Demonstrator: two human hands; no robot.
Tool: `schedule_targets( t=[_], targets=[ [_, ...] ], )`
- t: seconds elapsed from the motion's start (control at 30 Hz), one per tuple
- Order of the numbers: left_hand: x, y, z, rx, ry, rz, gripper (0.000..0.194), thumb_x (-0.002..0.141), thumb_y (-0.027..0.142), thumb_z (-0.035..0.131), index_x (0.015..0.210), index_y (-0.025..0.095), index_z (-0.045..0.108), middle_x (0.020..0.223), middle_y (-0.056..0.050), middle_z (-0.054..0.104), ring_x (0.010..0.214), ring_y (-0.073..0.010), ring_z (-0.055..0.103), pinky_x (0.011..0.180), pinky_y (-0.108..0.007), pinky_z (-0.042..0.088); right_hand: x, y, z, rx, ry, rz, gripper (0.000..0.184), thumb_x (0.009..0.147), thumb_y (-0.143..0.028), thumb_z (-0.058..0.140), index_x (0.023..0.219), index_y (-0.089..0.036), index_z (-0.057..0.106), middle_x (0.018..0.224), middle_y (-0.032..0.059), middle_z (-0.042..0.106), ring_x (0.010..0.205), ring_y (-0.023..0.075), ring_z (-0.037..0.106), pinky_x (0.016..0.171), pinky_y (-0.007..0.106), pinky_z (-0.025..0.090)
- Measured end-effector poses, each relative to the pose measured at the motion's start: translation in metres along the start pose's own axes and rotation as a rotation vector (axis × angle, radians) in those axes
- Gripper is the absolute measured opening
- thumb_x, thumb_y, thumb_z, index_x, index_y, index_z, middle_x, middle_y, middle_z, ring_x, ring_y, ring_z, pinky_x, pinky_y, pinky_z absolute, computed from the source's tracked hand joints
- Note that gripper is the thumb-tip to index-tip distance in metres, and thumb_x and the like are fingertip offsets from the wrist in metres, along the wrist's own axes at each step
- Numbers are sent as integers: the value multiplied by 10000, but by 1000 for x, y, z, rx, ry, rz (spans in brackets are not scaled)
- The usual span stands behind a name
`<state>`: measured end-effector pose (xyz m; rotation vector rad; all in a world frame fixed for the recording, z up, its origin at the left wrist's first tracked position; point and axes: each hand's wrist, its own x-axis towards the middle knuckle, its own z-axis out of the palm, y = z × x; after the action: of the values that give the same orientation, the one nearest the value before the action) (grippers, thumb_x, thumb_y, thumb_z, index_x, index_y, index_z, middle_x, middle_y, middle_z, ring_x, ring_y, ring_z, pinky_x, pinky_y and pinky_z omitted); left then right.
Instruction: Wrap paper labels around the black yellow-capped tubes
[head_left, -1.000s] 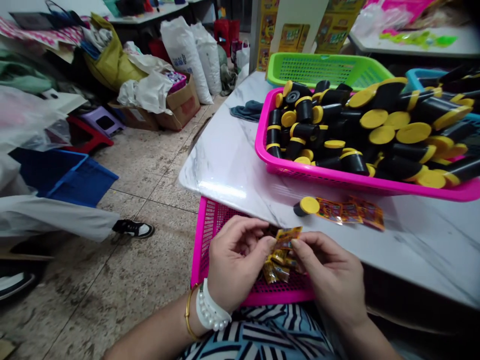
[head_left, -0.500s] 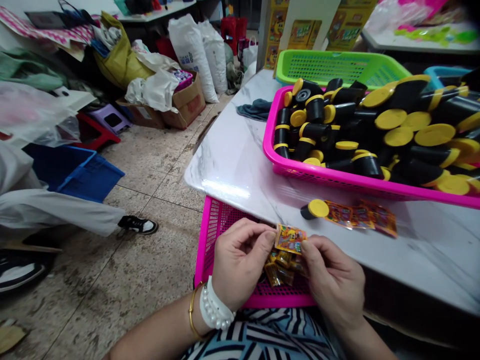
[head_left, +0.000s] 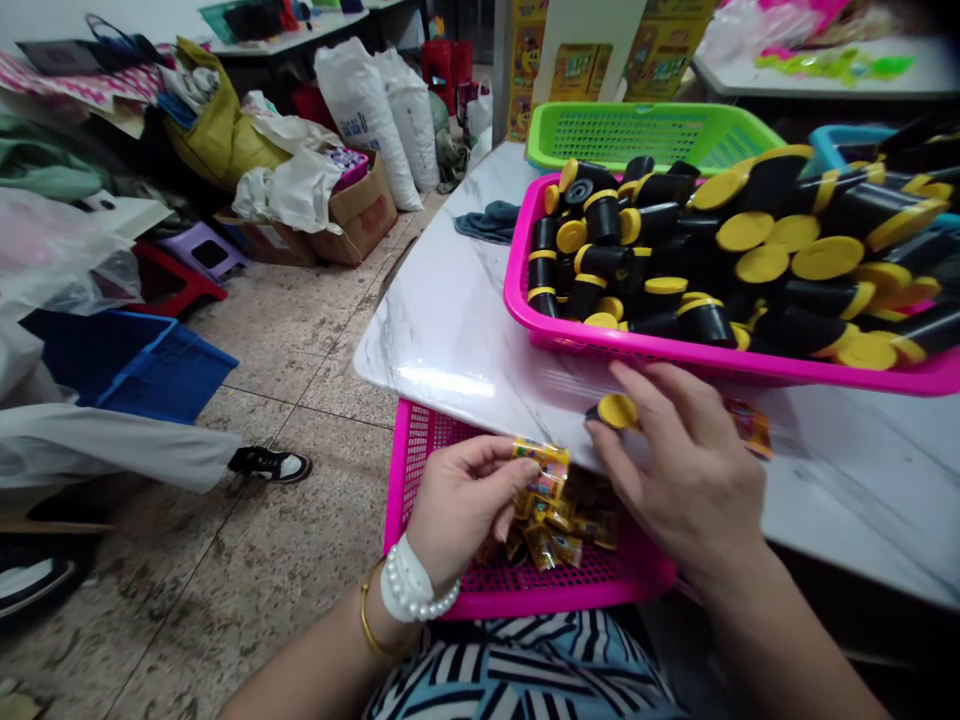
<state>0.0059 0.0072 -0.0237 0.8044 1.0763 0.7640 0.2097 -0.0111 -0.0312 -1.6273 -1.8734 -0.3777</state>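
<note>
Between the thumb and fingers of my left hand (head_left: 472, 490) is a small printed orange and yellow wrapper (head_left: 553, 468), its top bent over and shiny. Below it, a pink mesh basket (head_left: 652, 578) holds several small gold-brown wrapped pieces (head_left: 551, 545). My right hand (head_left: 686, 460) reaches over the table edge with fingers apart, around a small black canister with a yellow lid (head_left: 617, 411). Whether the fingertips touch the canister I cannot tell. Orange printed packets (head_left: 750, 425) lie on the table, partly hidden by that hand.
A large pink basket (head_left: 645, 355) full of black, yellow-lidded canisters stands on the marbled table (head_left: 427, 330). Behind it are a green basket (head_left: 645, 120) and a dark cloth (head_left: 487, 220). At left, a seated person's leg (head_left: 112, 445) and a blue crate (head_left: 172, 360) are on the floor.
My right hand has let go of the wrapper and moved up and right to the canister. My left hand keeps the wrapper, now bent. The view has shifted slightly right.
</note>
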Motion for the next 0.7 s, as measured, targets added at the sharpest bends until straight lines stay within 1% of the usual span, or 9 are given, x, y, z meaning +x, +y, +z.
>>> schedule_targets(
  t=[0.03, 0.1, 0.17, 0.23, 0.27, 0.33, 0.43, 0.57, 0.7],
  targets=[
    [3, 1, -2, -70, -19, -45, 226, 760, 315, 805, 870, 121, 766, 560, 5, 634, 354, -17, 396, 349, -134, 263, 4, 4, 0, -8, -42, 19, 364, 902, -294, 687, 1234, -144, 680, 1192, 177, 694, 1001, 311, 695, 864, 445, 580],
    [10, 3, -4, -186, -34, -124, 258, 718, 311, 845, 843, 106, 754, 536, 22, 593, 364, -1, 382, 349, -114, 220, 6, 7, 0, 174, -91, 133, 292, 911, -307, 675, 1169, -175, 709, 1082, 122, 735, 891, 255, 719, 794, 387, 609],
    [15, 4, -6, -268, -49, -194, 281, 684, 292, 875, 826, 90, 741, 527, 38, 553, 383, 5, 377, 348, -104, 181, 0, 4, -2, 521, -117, 365, 292, 905, -336, 695, 1176, -227, 706, 1034, 71, 752, 799, 196, 726, 706, 311, 621],
    [18, 5, -5, -332, -91, -252, 303, 658, 265, 892, 829, 73, 732, 580, 25, 578, 399, 15, 373, 346, -101, 161, -9, -1, -4, 874, -136, 596, 315, 900, -360, 711, 1204, -281, 697, 1027, 40, 763, 760, 166, 729, 623, 253, 614],
    [20, 5, -4, -362, -113, -278, 313, 643, 250, 900, 828, 66, 727, 618, 14, 599, 405, 21, 372, 345, -98, 159, -13, -4, -4, 1014, -135, 676, 318, 895, -366, 721, 1204, -297, 700, 1032, 32, 768, 779, 161, 736, 624, 235, 615],
    [22, 5, -2, -411, -146, -317, 322, 618, 221, 911, 818, 58, 718, 657, 6, 617, 406, 31, 370, 342, -92, 166, -19, -8, -5, 1177, -106, 756, 307, 863, -362, 761, 1163, -304, 729, 1053, 24, 773, 877, 162, 745, 714, 220, 624],
    [23, 5, 3, -454, -169, -343, 325, 615, 202, 915, 820, 61, 706, 668, 11, 624, 395, 36, 369, 335, -85, 174, -19, -13, -6, 1193, -82, 777, 290, 825, -342, 804, 1106, -284, 764, 1106, 27, 774, 994, 161, 734, 855, 202, 601],
    [24, 3, 8, -485, -203, -341, 300, 651, 209, 902, 815, 86, 682, 618, 38, 596, 370, 25, 379, 329, -88, 204, -16, -16, -6, 1144, -139, 774, 258, 848, -348, 783, 1094, -273, 769, 1104, 34, 783, 935, 154, 749, 816, 191, 610],
    [24, -1, 12, -492, -213, -335, 287, 684, 210, 882, 843, 94, 673, 648, 36, 607, 366, 26, 391, 328, -89, 218, -17, -21, -7, 1076, -64, 764, 233, 863, -326, 768, 1087, -266, 755, 1098, 37, 786, 905, 164, 763, 798, 217, 629]
  ],
)
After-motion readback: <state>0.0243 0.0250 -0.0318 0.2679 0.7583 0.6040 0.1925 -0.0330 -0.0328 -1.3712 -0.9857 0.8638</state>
